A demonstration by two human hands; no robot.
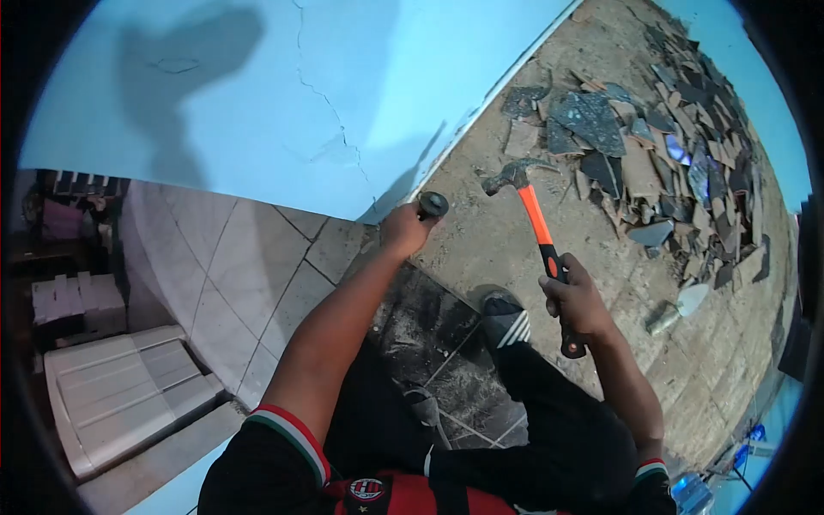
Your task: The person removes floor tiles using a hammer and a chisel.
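My left hand (403,232) is closed round a chisel (433,204), whose round dark end points up at the foot of the blue wall's corner. Its blade is hidden below the hand. In my right hand (577,296) is a claw hammer (536,210) with an orange and black handle, gripped near the lower end. The hammer's metal head is raised to the right of the chisel, apart from it. Below my left hand, dusty dark tiles (429,318) meet the bare, rough floor (481,249).
A heap of broken tiles (639,172) covers the floor at the upper right. A trowel (691,299) lies below it. The cracked blue wall (283,112) rises in front. Pale tiles (206,249) and a white plastic lid-like panel (129,390) are at left. My shoe (502,318) stands between my hands.
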